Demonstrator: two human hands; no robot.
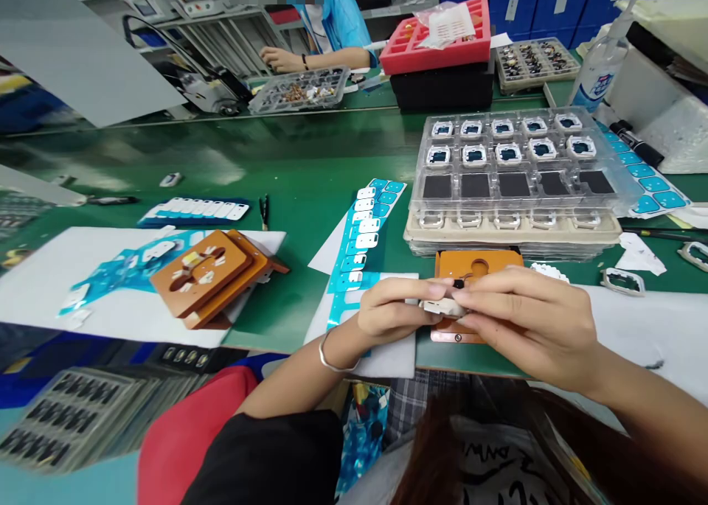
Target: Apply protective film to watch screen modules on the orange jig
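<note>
- Left hand [392, 310]: fingers closed narrow, pinching one end of a small white part [445, 307], with a silver bangle [332, 354] on the wrist.
- Right hand [525, 328]: fingers curled narrow over the other side of the same part, and a small black piece [458, 284] shows at the fingertips.
- Small white part: held in the air between both hands, just above an orange fixture plate [479, 263] on the green workbench [332, 151].
- Beside the left hand: a blue backing sheet [359, 247] carrying white pads, lying on a white sheet [387, 365].
- Right of the hands: a clear plastic tray [520, 158] of white-framed parts and dark squares, stacked above a beige pulp tray [514, 228].
- Far left: two stacked orange fixtures [202, 273] on a white sheet [110, 284], with a black-handled pair of small cutters [264, 211] and a blue-backed white strip [193, 211] beyond.
- Across the bench: a co-worker's hand [279, 60] beside a parts tray [299, 91], and a red foam tray [434, 37].
- Writing: a blue-marked label on a clear pump bottle [600, 70], white labels on blue drawers [553, 4] and dark lettering on the person's shirt [487, 475]; none can be read.
</note>
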